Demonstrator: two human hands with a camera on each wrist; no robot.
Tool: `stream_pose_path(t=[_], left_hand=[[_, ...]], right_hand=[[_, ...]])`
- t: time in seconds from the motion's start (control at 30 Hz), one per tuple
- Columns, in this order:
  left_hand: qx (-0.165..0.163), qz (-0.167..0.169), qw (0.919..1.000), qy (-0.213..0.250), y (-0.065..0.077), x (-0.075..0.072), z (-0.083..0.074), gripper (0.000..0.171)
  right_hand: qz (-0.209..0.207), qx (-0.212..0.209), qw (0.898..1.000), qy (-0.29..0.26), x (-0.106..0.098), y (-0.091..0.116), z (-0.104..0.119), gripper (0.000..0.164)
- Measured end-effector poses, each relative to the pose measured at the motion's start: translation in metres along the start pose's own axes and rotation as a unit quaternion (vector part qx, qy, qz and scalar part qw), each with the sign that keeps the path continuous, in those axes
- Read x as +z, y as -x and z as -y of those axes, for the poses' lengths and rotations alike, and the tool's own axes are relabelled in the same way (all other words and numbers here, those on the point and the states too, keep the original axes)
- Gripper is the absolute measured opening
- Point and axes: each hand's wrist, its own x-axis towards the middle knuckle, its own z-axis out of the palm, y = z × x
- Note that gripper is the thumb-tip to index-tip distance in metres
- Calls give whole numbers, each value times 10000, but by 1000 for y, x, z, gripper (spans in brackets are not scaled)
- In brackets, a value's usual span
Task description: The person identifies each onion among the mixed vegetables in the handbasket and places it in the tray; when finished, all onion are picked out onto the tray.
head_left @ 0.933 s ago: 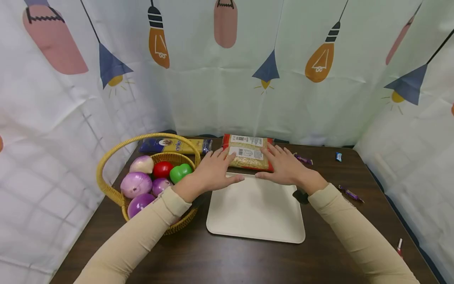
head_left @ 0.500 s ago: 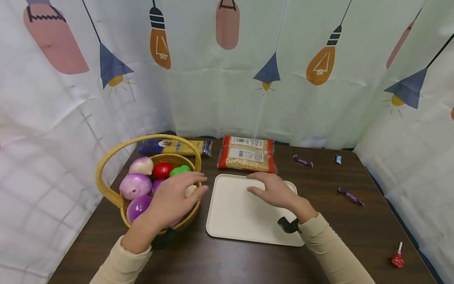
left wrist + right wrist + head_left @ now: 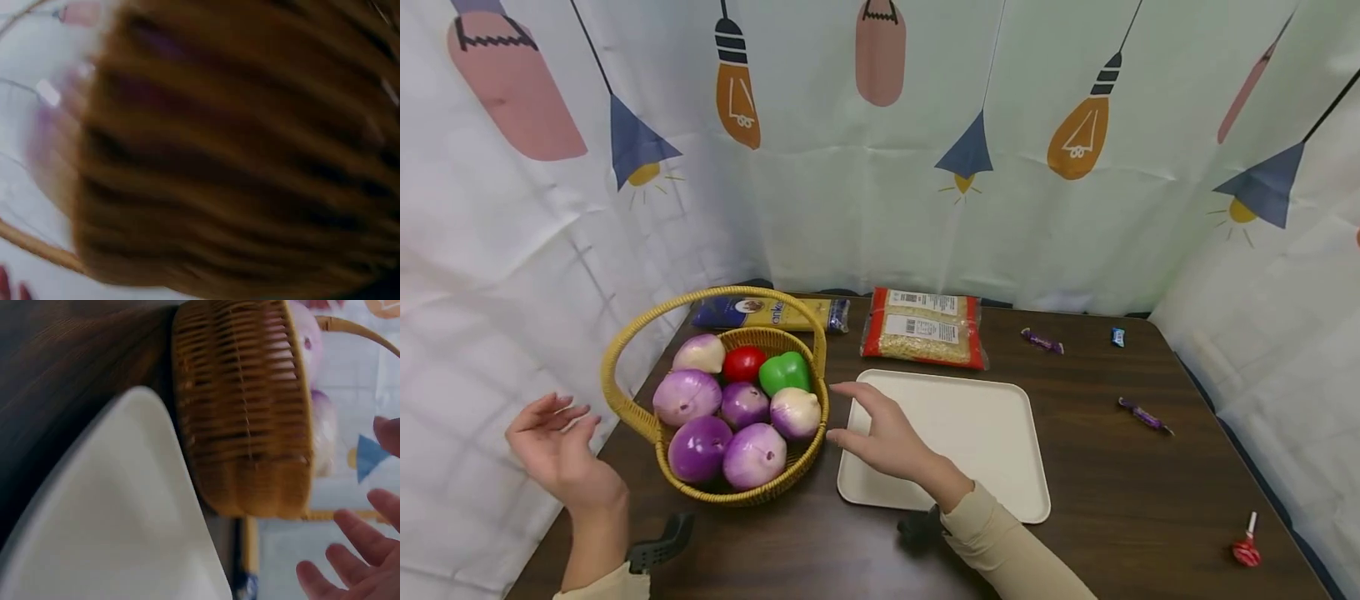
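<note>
A yellow wicker basket [image 3: 775,483] with a tall handle stands at the left of the table. Several purple-and-white onions or turnips [image 3: 756,457], a red tomato-like piece [image 3: 745,363] and a green pepper [image 3: 786,373] fill it. My left hand [image 3: 567,458] is raised left of the basket, fingers loosely bent, holding nothing. On the basket's right side my right hand [image 3: 887,433] reaches over the tray, thumb and fingers spread apart, fingertips close to the rim. In the left wrist view the blurred basket wall [image 3: 237,156] fills most of the picture.
A cream tray [image 3: 977,442] lies right of the basket. Behind are a red-edged bag of grain [image 3: 923,327] and a blue-and-yellow pasta packet [image 3: 782,312]. Wrapped sweets [image 3: 1144,417] and a red lollipop [image 3: 1246,550] lie at the right. A printed curtain [image 3: 880,200] encloses the table.
Both hands have left the area of the grain bag and moved left. The left hand crossed over the basket to its far left; the right hand came to its right side.
</note>
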Motion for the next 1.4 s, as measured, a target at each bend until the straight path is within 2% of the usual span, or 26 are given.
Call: stream_pose_path(t=[0.07,0.13,0.17,0.23,0.33,0.37,0.4,0.43,0.5,0.53,0.6,0.7,0.77,0.87,0.97,1.1,1.23,1.4], left_hand=[[-642,372,9972,-119,0,-10,9,36],[-1181,744,9863,-883,2,-17,14,36],[-1374,944,9754,-1441,3,-20,16,34],[-1682,1274,9423,-2600,3,-24,19,23],[-2022,1599,8994,-3530,0,-27,25,11],[-2071,1654,8881,-3757,-1,-28,27,10],[-2092,1668,8823,-3873,-2,-30,31,10],[-2077,1638,8815,-3911,-1,-32,35,10],[-1864,1544,8875,-3922,1,-38,43,8],[-1721,1514,8938,-3855,2,-40,48,6],[-1397,1429,9123,-3574,5,-45,57,7],[-1085,1348,9354,-3084,9,-46,65,7],[-982,1318,9432,-2889,10,-44,68,9],[-926,1265,9473,-2792,10,-41,69,10],[-881,1261,9479,-2790,8,-38,68,8],[-786,1291,9488,-2774,5,-35,68,4],[-679,1394,9499,-2715,5,-35,71,6],[-684,1408,9502,-2694,6,-35,73,11]], right_hand=[[103,101,9999,2,11,-9,2,63],[212,206,9995,109,23,-16,3,67],[252,235,9993,165,28,-19,3,69],[334,258,9986,327,38,-25,2,72],[417,188,9976,516,50,-30,0,76],[430,169,9974,545,53,-31,0,77],[435,150,9972,597,55,-32,0,77],[412,120,9970,638,58,-32,0,78],[292,104,9976,617,61,-31,0,77],[198,85,9981,575,62,-30,1,76],[-22,37,9994,352,62,-28,2,74],[-353,-42,9988,-347,54,-23,6,73],[-503,-72,9942,-945,44,-21,8,72],[-623,62,9855,-1577,24,-18,3,72],[-736,411,9799,-1810,5,-16,-13,72],[-1017,796,9781,-1634,-15,-15,-42,74],[-1240,1091,9804,-1073,-28,-12,-70,76],[-1223,1473,9802,-509,-35,-9,-91,80]])
